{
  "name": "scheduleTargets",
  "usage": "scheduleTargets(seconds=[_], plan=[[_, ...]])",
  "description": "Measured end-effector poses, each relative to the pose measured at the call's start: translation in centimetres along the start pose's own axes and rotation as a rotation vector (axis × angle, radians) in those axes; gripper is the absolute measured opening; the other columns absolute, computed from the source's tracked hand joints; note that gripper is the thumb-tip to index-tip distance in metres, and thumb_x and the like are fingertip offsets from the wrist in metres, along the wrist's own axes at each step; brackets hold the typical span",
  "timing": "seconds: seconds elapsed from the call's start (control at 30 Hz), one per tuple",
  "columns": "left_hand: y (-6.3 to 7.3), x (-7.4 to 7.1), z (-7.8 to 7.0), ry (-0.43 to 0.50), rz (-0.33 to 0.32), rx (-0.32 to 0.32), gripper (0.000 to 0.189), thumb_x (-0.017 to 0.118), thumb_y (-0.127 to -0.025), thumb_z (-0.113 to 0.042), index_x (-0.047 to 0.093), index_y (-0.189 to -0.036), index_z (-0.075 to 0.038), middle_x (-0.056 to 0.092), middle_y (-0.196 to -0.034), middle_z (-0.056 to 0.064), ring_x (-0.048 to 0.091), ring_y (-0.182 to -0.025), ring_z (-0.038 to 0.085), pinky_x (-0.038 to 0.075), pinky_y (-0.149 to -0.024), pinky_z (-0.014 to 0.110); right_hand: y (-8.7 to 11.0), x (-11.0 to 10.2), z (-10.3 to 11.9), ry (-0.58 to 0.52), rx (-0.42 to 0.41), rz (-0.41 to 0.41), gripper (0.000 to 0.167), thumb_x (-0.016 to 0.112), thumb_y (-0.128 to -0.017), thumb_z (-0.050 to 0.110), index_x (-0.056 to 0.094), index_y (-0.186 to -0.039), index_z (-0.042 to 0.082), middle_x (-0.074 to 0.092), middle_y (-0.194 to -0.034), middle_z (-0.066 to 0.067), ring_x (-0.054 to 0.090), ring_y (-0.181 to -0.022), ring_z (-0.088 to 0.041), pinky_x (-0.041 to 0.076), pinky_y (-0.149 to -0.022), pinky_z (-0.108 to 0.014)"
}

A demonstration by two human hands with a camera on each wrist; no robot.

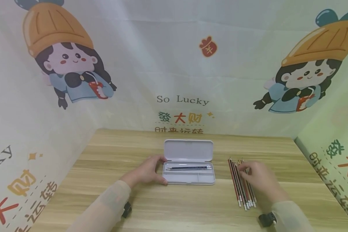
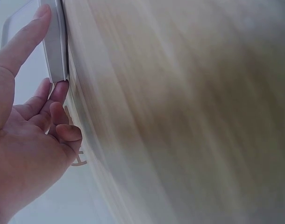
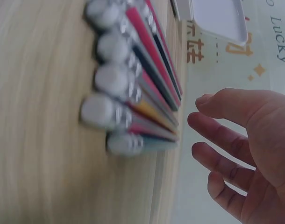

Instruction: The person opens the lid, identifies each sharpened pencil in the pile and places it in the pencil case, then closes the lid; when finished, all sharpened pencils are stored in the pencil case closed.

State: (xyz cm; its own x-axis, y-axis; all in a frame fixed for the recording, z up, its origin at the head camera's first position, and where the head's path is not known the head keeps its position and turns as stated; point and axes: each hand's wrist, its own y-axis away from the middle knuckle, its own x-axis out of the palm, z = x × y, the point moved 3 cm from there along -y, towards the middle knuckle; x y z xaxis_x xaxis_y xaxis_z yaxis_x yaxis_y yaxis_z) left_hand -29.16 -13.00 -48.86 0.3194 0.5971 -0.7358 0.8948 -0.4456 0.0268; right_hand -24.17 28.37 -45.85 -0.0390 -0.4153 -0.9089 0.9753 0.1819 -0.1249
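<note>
A white pencil case (image 1: pixel 179 178) lies with its lid (image 1: pixel 188 150) raised at the back. Dark pencils (image 1: pixel 188 168) rest side by side in its rear compartment; the two front compartments hold nothing. My left hand (image 1: pixel 148 170) grips the case's left end, thumb at the front corner and fingers at the back. To the right, several pencils (image 1: pixel 237 185) with red, black and other stripes lie in a bunch, eraser ends towards me. My right hand (image 1: pixel 262 177) hovers over their far part. In the right wrist view its fingers (image 3: pixel 222 133) are spread and loosely bent, with nothing between them.
The wooden table (image 1: pixel 113 148) is bordered by a printed cloth backdrop (image 1: pixel 150 64) at the back and both sides. Dark wrist cameras show under the left sleeve (image 1: pixel 104 203) and at the right sleeve (image 1: pixel 290 216).
</note>
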Motion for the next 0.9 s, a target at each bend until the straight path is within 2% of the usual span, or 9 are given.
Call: scheduleTargets(seconds=[0.23,0.43,0.7,0.9], plan=[[-0.1,-0.1,0.1,-0.008,-0.002,0.004,0.085,0.099,-0.063,-0.03,0.058,-0.133,-0.006,0.063,-0.131,0.01,0.053,-0.127,0.031,0.04,-0.117,0.053,0.6,-0.6,-1.2,0.01,0.03,0.022,0.016,0.074,-0.09,0.016,0.078,-0.105,0.013,0.077,-0.104,-0.011,0.07,-0.083,-0.023,0.059,-0.066,-0.042],[0.0,0.0,0.0,-0.013,0.0,0.006,0.086,0.099,-0.063,-0.029,0.057,-0.134,-0.005,0.063,-0.132,0.011,0.052,-0.126,0.031,0.04,-0.117,0.052,1.0,-0.6,-2.2,0.031,0.062,0.024,0.021,0.073,-0.09,0.016,0.076,-0.109,0.01,0.077,-0.112,-0.017,0.074,-0.091,-0.033,0.061,-0.074,-0.053],[0.0,-0.1,-0.3,-0.023,0.0,0.012,0.084,0.1,-0.062,-0.027,0.059,-0.131,-0.004,0.064,-0.127,0.01,0.053,-0.123,0.03,0.041,-0.115,0.052,1.0,-0.4,-2.5,0.075,0.079,0.04,0.022,0.076,-0.088,0.019,0.077,-0.109,0.011,0.078,-0.106,-0.014,0.074,-0.09,-0.031,0.06,-0.069,-0.051],[-0.1,0.0,-0.3,-0.014,-0.001,0.004,0.085,0.1,-0.062,-0.027,0.058,-0.132,-0.003,0.064,-0.127,0.01,0.052,-0.123,0.029,0.041,-0.115,0.051,0.9,-0.3,-2.7,0.098,0.098,0.055,0.024,0.075,-0.087,0.018,0.076,-0.11,0.011,0.078,-0.101,-0.01,0.072,-0.085,-0.027,0.056,-0.061,-0.04]])
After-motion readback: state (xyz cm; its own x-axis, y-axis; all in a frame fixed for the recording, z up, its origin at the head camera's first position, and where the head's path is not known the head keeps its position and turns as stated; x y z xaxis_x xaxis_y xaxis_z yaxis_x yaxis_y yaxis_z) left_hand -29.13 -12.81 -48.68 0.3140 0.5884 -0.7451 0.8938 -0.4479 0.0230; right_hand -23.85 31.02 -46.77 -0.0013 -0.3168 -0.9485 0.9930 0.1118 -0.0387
